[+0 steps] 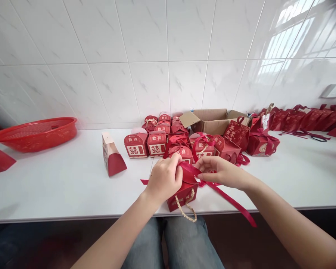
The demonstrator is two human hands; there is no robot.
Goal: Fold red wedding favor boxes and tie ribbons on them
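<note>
A small red gift box (182, 197) with a looped gold rope handle (188, 216) stands at the table's front edge, before my lap. Across its top runs a red ribbon (229, 201), one tail trailing right over the edge and a short end sticking out on the left. My left hand (165, 175) is closed at the box top, thumb and fingers pinching the ribbon. On the other side my right hand (212, 170) has its fingers curled in a pinch on the same ribbon. Part of the box lid is hidden behind my left hand.
Several red boxes (156, 144) are grouped behind my hands, with an open cardboard carton (212, 125) at the wall. More red boxes (285, 121) line the right side, near black-handled scissors (319, 138). A red plastic basket (44, 136) and a part-folded box (113, 157) are left.
</note>
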